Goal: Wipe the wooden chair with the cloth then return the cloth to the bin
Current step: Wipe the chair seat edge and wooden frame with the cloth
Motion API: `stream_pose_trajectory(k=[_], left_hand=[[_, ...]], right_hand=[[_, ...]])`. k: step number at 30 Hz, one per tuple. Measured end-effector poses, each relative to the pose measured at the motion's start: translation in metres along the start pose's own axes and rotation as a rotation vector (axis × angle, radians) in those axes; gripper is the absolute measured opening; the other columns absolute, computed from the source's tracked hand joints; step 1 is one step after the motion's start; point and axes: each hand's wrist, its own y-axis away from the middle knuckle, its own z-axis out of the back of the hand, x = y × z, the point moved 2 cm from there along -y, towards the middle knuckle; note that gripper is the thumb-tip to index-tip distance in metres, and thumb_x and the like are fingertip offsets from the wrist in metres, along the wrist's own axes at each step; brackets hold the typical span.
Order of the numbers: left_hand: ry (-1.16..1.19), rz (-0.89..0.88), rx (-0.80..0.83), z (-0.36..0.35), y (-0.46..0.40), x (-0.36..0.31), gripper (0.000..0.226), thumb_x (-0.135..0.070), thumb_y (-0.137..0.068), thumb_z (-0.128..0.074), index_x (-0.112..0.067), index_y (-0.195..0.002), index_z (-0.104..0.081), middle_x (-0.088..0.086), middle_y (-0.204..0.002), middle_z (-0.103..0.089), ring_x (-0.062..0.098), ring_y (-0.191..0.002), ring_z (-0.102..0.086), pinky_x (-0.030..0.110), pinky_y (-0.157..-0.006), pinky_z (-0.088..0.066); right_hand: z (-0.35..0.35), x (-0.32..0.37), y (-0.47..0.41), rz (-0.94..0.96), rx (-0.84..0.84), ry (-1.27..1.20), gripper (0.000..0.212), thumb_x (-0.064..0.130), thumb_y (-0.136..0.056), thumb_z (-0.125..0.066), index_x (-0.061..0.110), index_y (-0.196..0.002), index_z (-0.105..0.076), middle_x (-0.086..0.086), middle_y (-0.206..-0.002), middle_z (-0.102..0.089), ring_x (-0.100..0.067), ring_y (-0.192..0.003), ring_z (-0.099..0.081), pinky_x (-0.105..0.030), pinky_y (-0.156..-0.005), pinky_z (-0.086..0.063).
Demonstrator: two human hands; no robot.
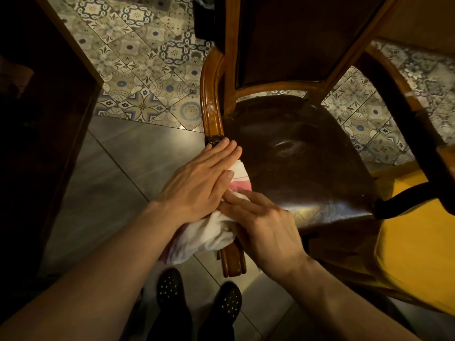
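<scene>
The wooden chair (307, 153) fills the middle of the view, with a dark glossy seat, a padded back and curved armrests. A white cloth (209, 235) with a pink stripe is draped over the front part of the left armrest (213, 114). My left hand (197, 183) lies flat on the cloth, fingers together and pointing up along the armrest. My right hand (261, 217) presses on the cloth from the seat side, fingertips touching the left hand. The bin is not in view.
A dark wooden cabinet (41, 134) stands at the left. A yellow surface (416, 247) sits under the chair's right armrest (406, 99). The floor is patterned tile farther off and plain grey tile near my two black shoes (197, 296).
</scene>
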Motion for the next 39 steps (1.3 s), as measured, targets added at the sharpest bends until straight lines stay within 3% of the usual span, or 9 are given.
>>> stream_pose_trajectory(k=[9,12,16,18,23,30,34,39], left_hand=[[0.002,0.014,0.010,-0.002,0.001,-0.004,0.056,-0.033,-0.106,-0.017,-0.014,-0.159,-0.022,-0.001,-0.168,-0.018,0.006,-0.156,-0.005,0.037,-0.127,-0.011],[0.002,0.022,0.009,-0.003,0.000,-0.006,0.060,-0.038,-0.104,-0.011,-0.016,-0.159,-0.021,-0.002,-0.168,-0.017,0.005,-0.155,-0.004,0.038,-0.127,-0.012],[-0.032,0.024,0.003,-0.007,0.001,-0.006,0.061,-0.039,-0.104,-0.008,-0.017,-0.160,-0.019,-0.002,-0.169,-0.015,0.004,-0.155,-0.002,0.037,-0.127,-0.012],[-0.020,0.036,-0.011,-0.010,0.000,-0.005,0.060,-0.039,-0.104,-0.009,-0.019,-0.159,-0.018,-0.003,-0.168,-0.016,0.003,-0.155,-0.001,0.034,-0.128,-0.008],[-0.023,0.063,-0.008,-0.013,-0.002,0.000,0.058,-0.045,-0.103,-0.007,-0.025,-0.157,-0.011,-0.008,-0.167,-0.010,-0.002,-0.152,0.009,0.021,-0.123,0.008],[-0.040,0.118,-0.059,-0.023,0.002,-0.008,0.058,-0.045,-0.106,-0.015,-0.025,-0.160,-0.014,-0.007,-0.170,-0.006,0.003,-0.155,0.007,0.032,-0.126,-0.001],[-0.069,0.111,-0.070,-0.025,0.002,-0.009,0.060,-0.042,-0.105,-0.025,-0.022,-0.161,-0.016,-0.007,-0.170,-0.008,0.007,-0.156,0.003,0.031,-0.125,0.001],[-0.057,0.070,-0.097,-0.025,0.003,-0.010,0.058,-0.037,-0.105,-0.031,-0.016,-0.159,-0.028,0.000,-0.169,-0.019,0.014,-0.157,-0.009,0.034,-0.126,-0.005]], right_hand=[[-0.001,-0.001,0.004,0.024,0.012,0.068,0.051,0.026,-0.088,-0.067,0.026,-0.138,-0.059,0.005,-0.147,-0.056,-0.030,-0.132,-0.055,-0.047,-0.074,-0.063],[0.005,-0.003,0.006,0.057,-0.004,0.078,0.048,0.028,-0.084,-0.062,0.025,-0.132,-0.065,0.004,-0.142,-0.061,-0.027,-0.127,-0.060,-0.042,-0.074,-0.064],[0.020,-0.020,0.014,0.033,-0.018,0.068,0.051,0.028,-0.079,-0.069,0.030,-0.130,-0.066,0.007,-0.135,-0.065,-0.020,-0.120,-0.063,-0.036,-0.076,-0.063],[0.032,-0.035,0.019,-0.018,-0.064,0.064,0.047,0.027,-0.081,-0.073,0.030,-0.128,-0.067,0.009,-0.130,-0.067,-0.018,-0.117,-0.063,-0.035,-0.077,-0.062],[0.065,-0.084,0.014,-0.178,-0.221,0.112,0.036,0.039,-0.094,-0.046,0.028,-0.120,-0.068,0.008,-0.117,-0.069,-0.023,-0.102,-0.064,-0.037,-0.072,-0.057],[0.104,-0.129,-0.034,-0.379,-0.505,0.098,0.025,0.029,-0.099,-0.053,0.032,-0.122,-0.064,0.003,-0.103,-0.069,-0.025,-0.080,-0.066,-0.039,-0.059,-0.054],[0.099,-0.100,-0.093,-0.267,-0.497,0.089,0.030,0.037,-0.097,-0.054,0.034,-0.125,-0.064,0.004,-0.102,-0.069,-0.026,-0.085,-0.065,-0.040,-0.064,-0.054],[0.062,-0.060,-0.151,0.013,-0.264,0.174,0.038,0.026,-0.093,-0.066,0.026,-0.132,-0.065,-0.007,-0.110,-0.066,-0.030,-0.100,-0.056,-0.041,-0.079,-0.044]])
